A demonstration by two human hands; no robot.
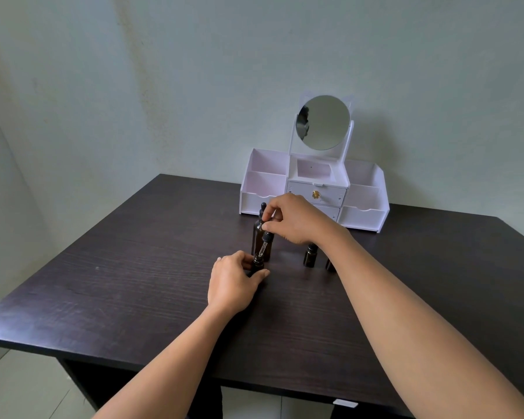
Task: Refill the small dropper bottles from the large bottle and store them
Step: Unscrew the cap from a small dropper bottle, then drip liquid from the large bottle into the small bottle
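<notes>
Near the table's (133, 282) middle, my left hand (235, 281) curls round a small bottle (258, 265) that stands upright. Just behind it stands the large bottle (257, 234), cap on. My right hand (297, 219) pinches a tilted dropper (267, 241), its tip at the small bottle's mouth. Further right, two spare bottles (309, 256) stand by my forearm. The organizer (363, 214) sits at the back edge. Any labels are too small to read.
</notes>
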